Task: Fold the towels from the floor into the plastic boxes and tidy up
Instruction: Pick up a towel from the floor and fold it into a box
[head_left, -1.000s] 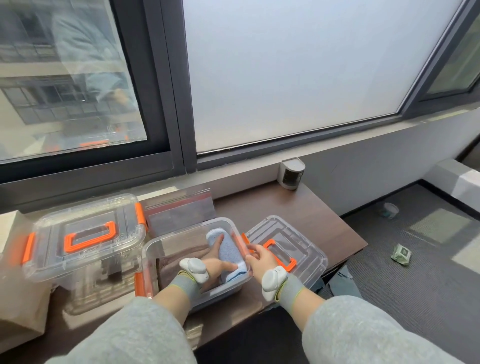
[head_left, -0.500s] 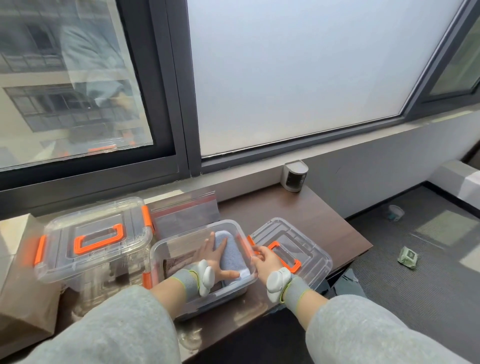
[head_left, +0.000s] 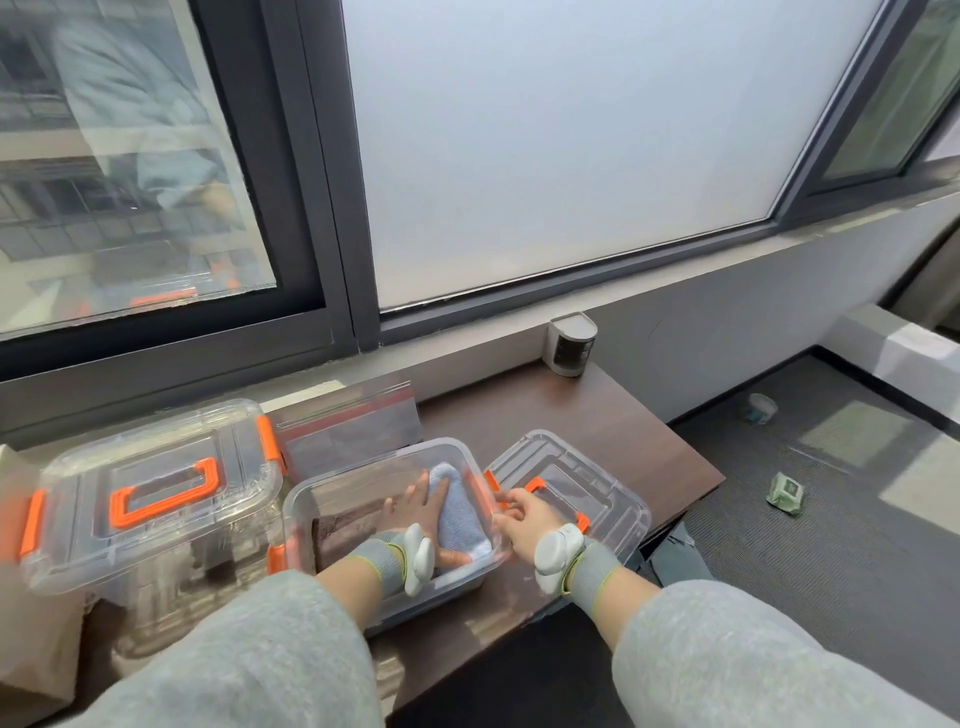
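Inside the open box (head_left: 363, 467) at the middle of the table (head_left: 597, 415), a folded blue towel (head_left: 457, 514) lies along the right wall. Its long axis runs from the near edge toward the window. A brown towel (head_left: 343, 530) sits beside it on the left.

The left hand (head_left: 415, 512) lies flat on the blue towel with straight fingers, pressing it down and gripping nothing. The right hand (head_left: 522, 514) has its fingers curled on the box's right rim, close to an orange latch, and seems to be steadying the box.

The relation that matters is between the box and its lid (head_left: 587, 483). The lid lies flat on the table just to the right of the box, almost touching the rim, with its orange handle facing up. Its long axis runs nearly parallel to the box's. The right hand is much the nearer of the two and is already beside the lid's near-left corner, while the left hand is down inside the box.

If the box is to be closed next, I judge it a short sideways carry for the right hand, with little turning needed, once the left hand is out of the way.

A closed box (head_left: 156, 493) stands at the left. A small green bundle (head_left: 785, 493), possibly another towel, lies on the floor (head_left: 831, 571), well apart to the right.
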